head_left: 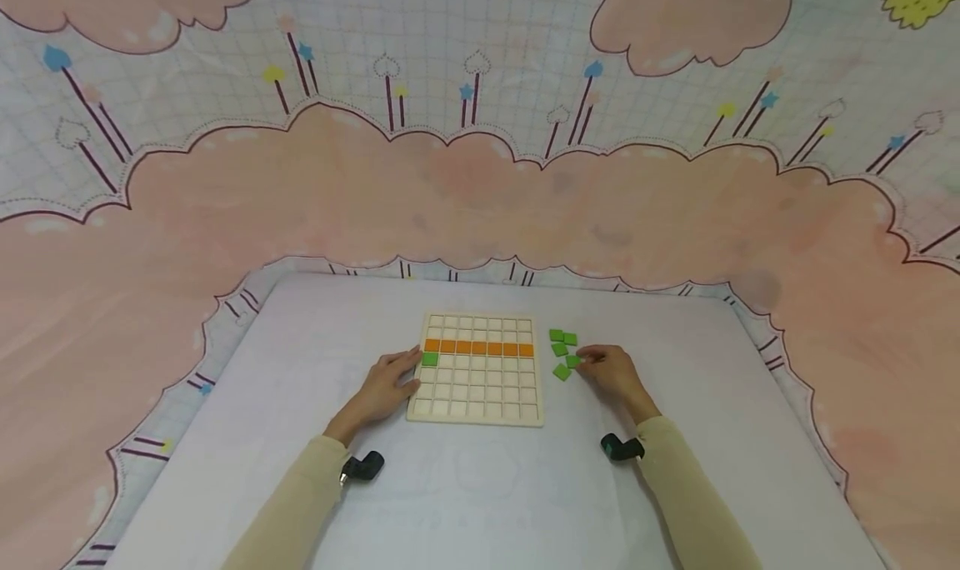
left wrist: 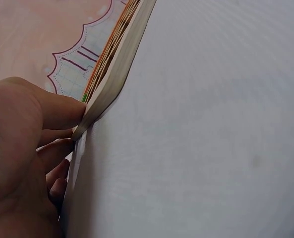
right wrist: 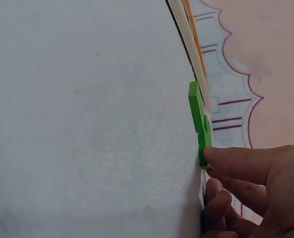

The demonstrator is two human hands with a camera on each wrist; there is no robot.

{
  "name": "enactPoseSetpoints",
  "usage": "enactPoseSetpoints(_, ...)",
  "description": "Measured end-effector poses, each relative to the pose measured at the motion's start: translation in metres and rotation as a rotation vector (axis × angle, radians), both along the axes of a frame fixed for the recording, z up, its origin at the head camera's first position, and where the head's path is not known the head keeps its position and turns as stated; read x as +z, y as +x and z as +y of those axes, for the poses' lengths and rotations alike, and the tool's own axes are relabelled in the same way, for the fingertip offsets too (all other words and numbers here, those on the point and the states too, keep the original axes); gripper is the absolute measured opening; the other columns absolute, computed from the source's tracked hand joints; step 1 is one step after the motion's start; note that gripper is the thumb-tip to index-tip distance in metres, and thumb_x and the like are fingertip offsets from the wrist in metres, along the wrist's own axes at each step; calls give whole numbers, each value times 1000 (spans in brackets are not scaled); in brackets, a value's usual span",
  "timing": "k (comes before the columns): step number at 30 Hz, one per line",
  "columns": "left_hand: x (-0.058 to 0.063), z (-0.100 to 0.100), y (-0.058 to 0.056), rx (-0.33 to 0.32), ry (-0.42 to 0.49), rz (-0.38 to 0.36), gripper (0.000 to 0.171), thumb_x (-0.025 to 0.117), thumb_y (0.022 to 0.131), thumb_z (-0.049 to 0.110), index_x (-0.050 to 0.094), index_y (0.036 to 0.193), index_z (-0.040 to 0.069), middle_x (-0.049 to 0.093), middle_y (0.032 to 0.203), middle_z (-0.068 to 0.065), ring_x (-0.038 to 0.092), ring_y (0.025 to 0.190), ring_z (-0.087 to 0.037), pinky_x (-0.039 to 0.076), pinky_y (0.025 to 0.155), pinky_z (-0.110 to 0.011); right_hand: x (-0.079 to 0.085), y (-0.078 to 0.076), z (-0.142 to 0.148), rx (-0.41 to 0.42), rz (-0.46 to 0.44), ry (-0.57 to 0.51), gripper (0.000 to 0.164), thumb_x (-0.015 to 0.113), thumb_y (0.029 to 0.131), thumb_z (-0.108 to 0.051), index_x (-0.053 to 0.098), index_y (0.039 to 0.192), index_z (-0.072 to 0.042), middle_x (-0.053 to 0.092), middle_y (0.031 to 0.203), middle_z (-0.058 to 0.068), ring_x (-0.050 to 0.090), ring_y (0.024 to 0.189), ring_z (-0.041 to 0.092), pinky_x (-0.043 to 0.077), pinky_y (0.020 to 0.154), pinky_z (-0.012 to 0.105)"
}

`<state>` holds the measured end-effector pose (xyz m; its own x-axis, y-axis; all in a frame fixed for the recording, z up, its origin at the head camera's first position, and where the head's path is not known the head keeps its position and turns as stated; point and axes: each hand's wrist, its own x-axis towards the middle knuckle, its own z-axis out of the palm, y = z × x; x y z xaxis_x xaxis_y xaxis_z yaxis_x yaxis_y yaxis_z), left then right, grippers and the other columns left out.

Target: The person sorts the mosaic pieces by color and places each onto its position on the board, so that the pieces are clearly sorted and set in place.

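A pale wooden grid board [head_left: 474, 391] lies on the table, with a row of orange square tiles [head_left: 480, 348] across it. One green tile [head_left: 430, 359] sits in the leftmost cell just below that row. My left hand [head_left: 386, 384] rests at the board's left edge, thumb and fingertips touching the rim, as the left wrist view also shows. To the right of the board, my right hand [head_left: 611, 372] pinches a loose green tile [head_left: 573, 362] between thumb and finger. In the right wrist view, the thumb [right wrist: 241, 161] presses on this tile, low against the table.
Several other loose green tiles [head_left: 562, 372] lie between the board and my right hand. White cloth covers the table [head_left: 480, 495]. A backdrop [head_left: 480, 195] with pink clouds and candle shapes stands behind it. Each wrist carries a small black device [head_left: 622, 447].
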<state>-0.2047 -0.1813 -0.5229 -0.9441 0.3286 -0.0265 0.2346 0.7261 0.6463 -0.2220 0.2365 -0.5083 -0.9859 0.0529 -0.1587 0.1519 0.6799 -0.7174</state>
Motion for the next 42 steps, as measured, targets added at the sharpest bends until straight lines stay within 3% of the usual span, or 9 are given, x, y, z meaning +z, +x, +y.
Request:
enactPoseSetpoints(11,2,-1,3,9,6,-3,58,58,98,18,38,151,7,33,160,-10,29,143,-38,27,113,-62,0,-1,2,-22,48,-39,20,72,84,-11,66,100,-1,67,93,12,59,84,22,45,66,24)
enactPoseSetpoints(27,1,-2,3,31,10,-31,57,58,98,19,38,151,9,32,160,-9,28,144,-37,27,114,-61,9,2,-6,-55,6,-164,23,66,90,-13,64,108,0,70,98,12,62,80,15,46,66,24)
enactPoseSetpoints(34,4,-2,4,30,7,-6,57,58,98,18,39,150,7,33,160,-10,29,143,-38,27,113,-61,14,2,-15,-52,23,-208,21,68,89,-13,65,106,-2,71,97,10,63,77,14,47,64,25)
enactPoseSetpoints(42,4,0,5,22,-7,-16,57,58,98,18,38,151,8,33,160,-10,29,143,-38,28,113,-61,21,1,-27,-46,44,-190,19,70,88,-11,65,104,-2,72,100,12,63,85,18,47,65,25)
